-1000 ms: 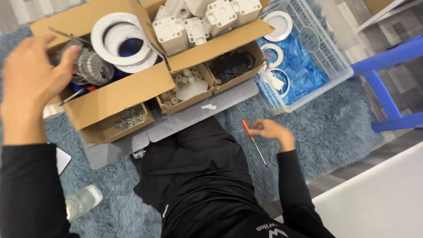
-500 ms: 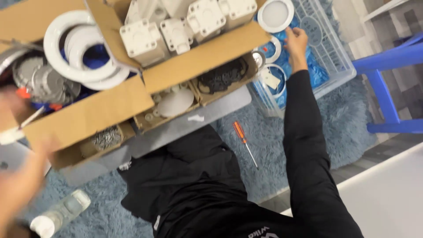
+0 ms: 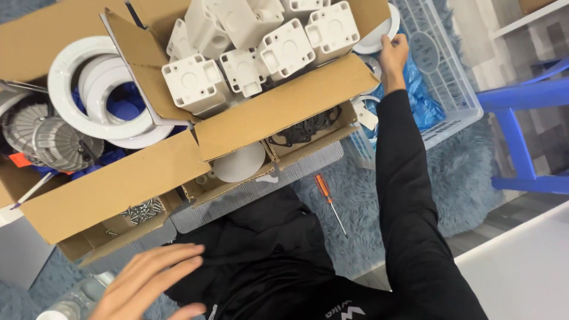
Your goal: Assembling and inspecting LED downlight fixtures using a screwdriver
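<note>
Fingers of the right hand (image 3: 393, 54) curl over the edge of a white round disc (image 3: 376, 37), pinching its rim, with the black sleeve (image 3: 409, 195) stretched straight out to it. The disc sits just past the right end of the big cardboard box (image 3: 278, 112), at the near corner of the white plastic crate (image 3: 453, 89), which also holds blue bags (image 3: 424, 104). Left hand (image 3: 148, 284) hovers low, below the box's front left flap, fingers spread flat and holding nothing; it hangs over the dark trousers (image 3: 261, 261), close to a clear bottle (image 3: 71, 302). Inside the box, white square housings (image 3: 195, 83) are piled in the middle part, white rings (image 3: 101, 101) lie left of them, and grey finned metal parts (image 3: 50, 139) lie further left. Small trays tucked under the box's front edge hold screws (image 3: 142, 210), a white cap (image 3: 240, 163) and black rings (image 3: 305, 127). An orange-handled screwdriver (image 3: 328, 198) lies on the blue shaggy rug (image 3: 468, 178) below the box's right end, untouched. A blue chair (image 3: 521, 136) stands well right of the box
</note>
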